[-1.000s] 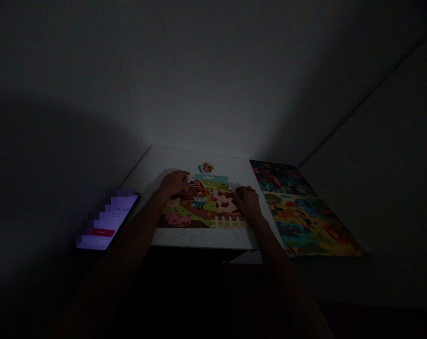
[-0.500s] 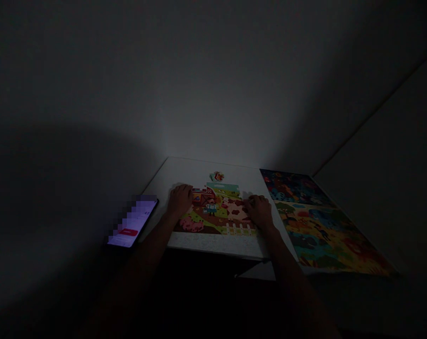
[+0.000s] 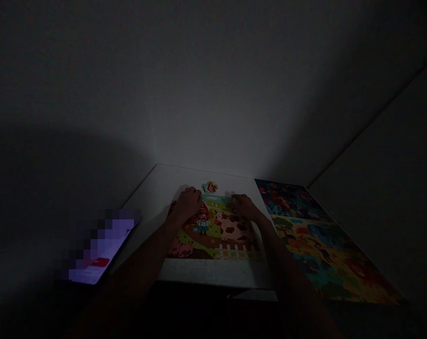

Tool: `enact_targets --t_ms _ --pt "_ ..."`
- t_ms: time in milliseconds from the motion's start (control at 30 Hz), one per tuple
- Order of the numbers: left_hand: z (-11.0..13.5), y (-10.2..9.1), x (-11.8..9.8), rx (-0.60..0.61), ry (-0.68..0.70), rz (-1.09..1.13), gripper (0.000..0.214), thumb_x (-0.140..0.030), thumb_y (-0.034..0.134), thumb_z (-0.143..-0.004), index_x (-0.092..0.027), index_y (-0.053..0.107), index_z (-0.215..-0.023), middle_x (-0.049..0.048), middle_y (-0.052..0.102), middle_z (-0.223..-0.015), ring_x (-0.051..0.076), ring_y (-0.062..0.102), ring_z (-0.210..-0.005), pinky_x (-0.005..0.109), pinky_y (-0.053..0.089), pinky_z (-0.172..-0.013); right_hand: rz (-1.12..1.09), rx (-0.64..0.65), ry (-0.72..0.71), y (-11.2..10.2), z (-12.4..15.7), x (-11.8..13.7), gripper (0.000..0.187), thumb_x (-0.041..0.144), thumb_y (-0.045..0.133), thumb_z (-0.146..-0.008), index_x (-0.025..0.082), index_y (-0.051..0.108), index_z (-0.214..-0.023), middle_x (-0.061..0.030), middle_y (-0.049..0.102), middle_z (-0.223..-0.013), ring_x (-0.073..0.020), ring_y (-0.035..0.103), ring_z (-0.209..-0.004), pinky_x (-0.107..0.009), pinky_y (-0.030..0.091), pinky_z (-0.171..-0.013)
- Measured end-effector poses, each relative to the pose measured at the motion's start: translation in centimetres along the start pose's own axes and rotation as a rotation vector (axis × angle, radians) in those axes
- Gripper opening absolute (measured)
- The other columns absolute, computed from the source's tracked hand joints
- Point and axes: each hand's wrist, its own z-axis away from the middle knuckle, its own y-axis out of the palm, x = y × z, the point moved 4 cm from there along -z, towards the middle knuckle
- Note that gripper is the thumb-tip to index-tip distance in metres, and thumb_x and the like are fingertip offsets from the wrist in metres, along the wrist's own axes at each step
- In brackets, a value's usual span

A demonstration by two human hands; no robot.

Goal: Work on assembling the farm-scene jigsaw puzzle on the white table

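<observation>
A farm-scene jigsaw puzzle [image 3: 213, 230] lies flat on the white tabletop, showing a farmer, a spotted cow, pigs and a white fence. My left hand [image 3: 189, 201] rests over its upper left part, fingers stretched forward and close together, covering part of the red barn. At the upper right corner is my right hand [image 3: 242, 206], its fingers bent and drawn together by the puzzle's edge. Whatever lies under those fingertips is hidden. Just beyond the top edge, between both hands, sits a small pile of loose puzzle pieces [image 3: 210, 187].
A lit phone [image 3: 105, 254] stands at the table's left edge, its screen partly blurred out. To the right lie two more colourful pictures, a dark one [image 3: 293, 200] behind an animal scene [image 3: 326, 249]. Walls close in behind and at the sides. The light is dim.
Both hands have moved up the puzzle toward its top edge, the right one from the right side to the upper right corner. The view has shifted, so the table appears lower.
</observation>
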Motion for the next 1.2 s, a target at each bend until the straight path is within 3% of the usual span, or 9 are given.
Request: enact_targets --t_ms 167,300,533,733,1067,1200 --pt "-0.1 0.4 0.7 -0.066 -0.033 0.051 0.029 -0.027 0.043 -0.095 -0.020 0.065 -0.112 0.0118 0.062 -0.114 0.027 0.053 -0.110 0.040 0.043 -0.095 -0.029 0.060 -0.064 1.3 -2.2 0.4 0.048 0.048 0.072 -0.076 0.016 0.068 -0.112 -0.0160 0.061 -0.114 -0.0271 0.060 -0.103 -0.036 0.046 -0.091" --pt "-0.5 0.7 1.4 -0.022 -0.047 0.082 0.029 -0.032 0.045 -0.095 -0.022 0.065 -0.114 0.0101 0.060 -0.118 0.028 0.051 -0.113 0.041 0.043 -0.095 -0.030 0.033 -0.024 2.0 -2.2 -0.4 0.054 0.049 0.078 -0.069 0.016 0.065 -0.108 -0.0141 0.057 -0.111 -0.0272 0.056 -0.103 -0.037 0.046 -0.090" --pt "-0.7 1.2 -0.4 0.001 0.082 0.106 0.026 -0.032 0.046 -0.095 -0.020 0.063 -0.110 0.0098 0.060 -0.115 0.026 0.052 -0.112 0.040 0.040 -0.099 -0.089 -0.005 -0.004 1.4 -2.3 0.1 0.052 0.050 0.080 -0.061 0.018 0.059 -0.095 -0.0082 0.058 -0.098 -0.0242 0.052 -0.095 -0.034 0.043 -0.081" --pt "-0.7 1.5 -0.4 0.013 0.074 0.134 0.026 -0.034 0.048 -0.094 -0.019 0.058 -0.113 0.0108 0.059 -0.119 0.028 0.050 -0.117 0.042 0.038 -0.101 -0.462 0.007 -0.039 1.2 -2.0 0.8 0.041 0.051 0.069 -0.069 0.021 0.052 -0.092 0.0005 0.058 -0.085 -0.0163 0.050 -0.076 -0.028 0.041 -0.067" --pt "-0.9 0.8 -0.6 -0.011 0.045 0.341 0.022 -0.026 0.051 -0.091 -0.017 0.056 -0.110 0.0105 0.064 -0.105 0.027 0.059 -0.102 0.039 0.045 -0.091 -0.588 0.129 0.010 0.7 -1.5 1.5 0.036 0.045 0.064 -0.073 0.018 0.062 -0.097 -0.0018 0.063 -0.083 -0.0157 0.055 -0.071 -0.027 0.044 -0.063" --pt "-0.8 0.7 -0.5 -0.051 0.066 0.491 0.022 -0.023 0.051 -0.090 -0.021 0.057 -0.111 0.0079 0.065 -0.109 0.023 0.062 -0.100 0.034 0.046 -0.087 -0.685 0.105 0.037 0.0 -1.3 1.7 0.034 0.042 0.066 -0.068 0.018 0.064 -0.092 -0.0014 0.064 -0.083 -0.0152 0.055 -0.072 -0.027 0.043 -0.064"
